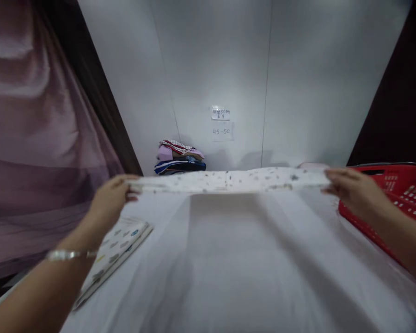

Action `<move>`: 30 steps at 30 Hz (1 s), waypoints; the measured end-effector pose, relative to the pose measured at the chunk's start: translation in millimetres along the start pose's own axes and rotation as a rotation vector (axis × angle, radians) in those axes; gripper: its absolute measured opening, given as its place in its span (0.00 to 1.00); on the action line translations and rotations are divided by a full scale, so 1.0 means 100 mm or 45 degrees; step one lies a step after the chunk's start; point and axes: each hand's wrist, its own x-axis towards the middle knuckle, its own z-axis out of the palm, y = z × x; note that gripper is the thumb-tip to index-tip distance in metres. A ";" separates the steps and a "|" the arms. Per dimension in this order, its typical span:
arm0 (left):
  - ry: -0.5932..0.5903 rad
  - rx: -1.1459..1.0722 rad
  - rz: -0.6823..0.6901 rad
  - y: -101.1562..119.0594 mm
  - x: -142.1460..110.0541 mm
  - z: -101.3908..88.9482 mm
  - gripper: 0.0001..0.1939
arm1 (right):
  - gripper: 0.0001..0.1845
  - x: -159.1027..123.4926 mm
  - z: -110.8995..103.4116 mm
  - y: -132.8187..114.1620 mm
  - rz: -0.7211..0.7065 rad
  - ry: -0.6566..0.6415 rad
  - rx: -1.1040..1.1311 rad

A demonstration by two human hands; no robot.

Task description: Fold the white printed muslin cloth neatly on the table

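Observation:
A white cloth with small dark speckles [229,180] is stretched flat in the air above a white table [235,268]. My left hand [113,196] pinches its left end and my right hand [350,187] pinches its right end, both with fingers closed on the fabric. A silver bracelet [67,254] sits on my left wrist. The cloth casts a shadow on the table beneath it.
A folded patterned cloth [114,254] lies on the table under my left forearm. A red plastic basket [395,199] stands at the right edge. A pile of folded clothes [178,157] sits at the back against the white wall, near paper notes [221,122]. A pink curtain [31,138] hangs left.

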 end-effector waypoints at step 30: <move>-0.552 0.971 -0.371 -1.74 -2.45 -0.71 0.19 | 0.07 -2.43 -0.93 1.45 0.197 -0.377 -1.143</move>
